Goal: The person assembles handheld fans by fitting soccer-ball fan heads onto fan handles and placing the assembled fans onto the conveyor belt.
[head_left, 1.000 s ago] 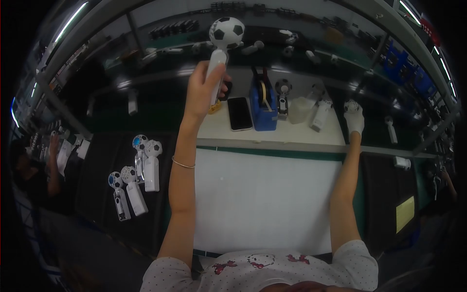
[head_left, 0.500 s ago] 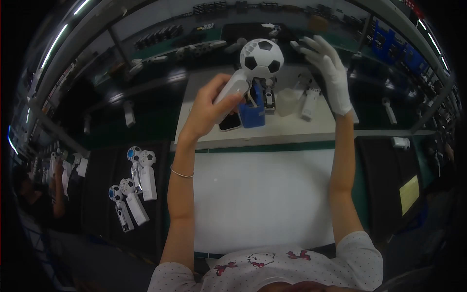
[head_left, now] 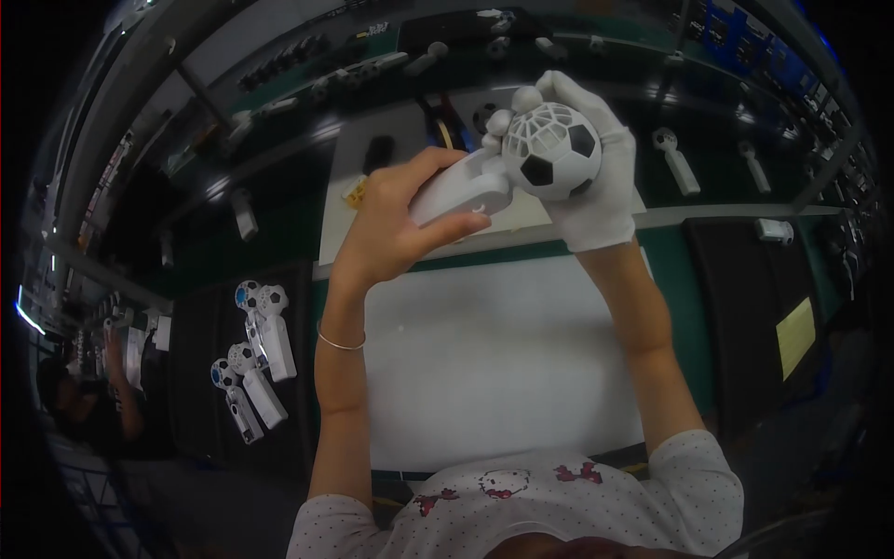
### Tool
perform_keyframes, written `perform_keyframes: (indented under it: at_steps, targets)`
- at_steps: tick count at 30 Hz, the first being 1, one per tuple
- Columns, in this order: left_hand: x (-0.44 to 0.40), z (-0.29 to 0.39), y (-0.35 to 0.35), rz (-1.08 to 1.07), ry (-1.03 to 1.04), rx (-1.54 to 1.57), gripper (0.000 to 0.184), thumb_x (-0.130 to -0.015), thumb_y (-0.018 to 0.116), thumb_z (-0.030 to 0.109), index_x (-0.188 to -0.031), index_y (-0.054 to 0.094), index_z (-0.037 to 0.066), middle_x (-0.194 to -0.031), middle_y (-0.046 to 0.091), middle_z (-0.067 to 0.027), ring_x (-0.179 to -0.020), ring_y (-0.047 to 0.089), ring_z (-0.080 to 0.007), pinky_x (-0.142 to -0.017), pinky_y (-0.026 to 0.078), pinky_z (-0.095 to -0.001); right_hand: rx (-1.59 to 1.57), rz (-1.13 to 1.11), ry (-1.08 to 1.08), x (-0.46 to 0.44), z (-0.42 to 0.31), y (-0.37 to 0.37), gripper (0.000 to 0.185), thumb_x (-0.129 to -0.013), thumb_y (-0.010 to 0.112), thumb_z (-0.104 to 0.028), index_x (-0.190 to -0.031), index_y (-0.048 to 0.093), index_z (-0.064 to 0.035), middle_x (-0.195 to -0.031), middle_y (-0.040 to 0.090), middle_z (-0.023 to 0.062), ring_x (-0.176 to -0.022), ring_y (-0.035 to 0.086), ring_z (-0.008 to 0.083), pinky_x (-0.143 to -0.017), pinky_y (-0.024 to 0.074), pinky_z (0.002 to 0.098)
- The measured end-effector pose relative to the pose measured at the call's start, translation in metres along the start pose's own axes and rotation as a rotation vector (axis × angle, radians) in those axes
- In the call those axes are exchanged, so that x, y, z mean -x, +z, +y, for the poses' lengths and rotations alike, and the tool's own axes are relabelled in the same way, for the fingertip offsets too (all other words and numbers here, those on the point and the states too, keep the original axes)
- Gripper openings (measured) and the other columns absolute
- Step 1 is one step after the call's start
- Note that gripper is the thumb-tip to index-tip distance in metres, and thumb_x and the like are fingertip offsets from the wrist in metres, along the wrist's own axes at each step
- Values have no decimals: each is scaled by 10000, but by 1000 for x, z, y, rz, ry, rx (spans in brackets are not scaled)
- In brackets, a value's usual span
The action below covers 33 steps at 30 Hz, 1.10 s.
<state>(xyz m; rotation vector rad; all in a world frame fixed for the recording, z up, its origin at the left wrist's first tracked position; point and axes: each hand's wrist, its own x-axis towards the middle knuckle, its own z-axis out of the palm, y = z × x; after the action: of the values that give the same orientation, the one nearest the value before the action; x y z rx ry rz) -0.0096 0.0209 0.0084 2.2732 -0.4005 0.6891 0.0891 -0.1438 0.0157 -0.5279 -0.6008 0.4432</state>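
two hands [head_left: 384, 224] [head_left: 610, 191] hold a football-patterned device [head_left: 549, 163], any lettering too small to read.

No readable text, label, brand or number — neither on the football-headed device [head_left: 523, 175], nor on the yellow slip [head_left: 795, 338]

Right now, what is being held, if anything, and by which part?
A white handheld device with a soccer-ball head: the bare left hand grips its handle, and the gloved right hand cups the head.

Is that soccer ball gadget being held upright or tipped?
Tipped: its handle slants sideways from the left hand to the ball head at the gloved right hand.
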Motion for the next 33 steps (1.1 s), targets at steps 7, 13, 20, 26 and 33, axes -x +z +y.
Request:
perform_keyframes:
  at_steps: [7,13,20,26,33]
  targets:
    - [1,7,-14,293,245,-567,496,-607,837,281,-1015,658,64,-866,690,-70,-698,661,-208,-630,524,-278,337,-57,-240,-4,14,4,225,-894,574,-239,-1018,570,-52,-902,638,84,-836,647,178,-762,557,299]
    - [0,-7,-12,507,541,-1294,333,-662,800,196,-979,700,191,-879,693,2,-741,645,-132,-673,508,-255,575,194,-180,-7,51,2,341,-765,737,-183,-1044,577,-70,-998,611,62,-840,630,120,-777,533,264]
    - [0,4,17,680,536,-1381,246,-732,750,173,-968,708,226,-864,690,46,-741,625,-98,-723,464,-252,-74,215,30,-2,33,5,212,-871,575,-266,-978,555,-84,-961,603,57,-861,635,177,-769,532,262]
    - [-6,-8,7,688,386,-1093,198,-700,749,132,-892,702,148,-823,685,19,-760,630,-137,-712,447,-273,171,68,-146,20,40,10,230,-924,410,-281,-966,531,-89,-995,583,102,-943,614,202,-847,525,313]
    - [-7,-11,8,530,392,-367,213,-627,776,111,-798,659,63,-805,665,-91,-790,641,-224,-718,485,-323,647,-591,-773,22,46,16,545,-643,823,-267,-1078,562,-66,-1132,574,109,-1010,564,230,-840,474,333]
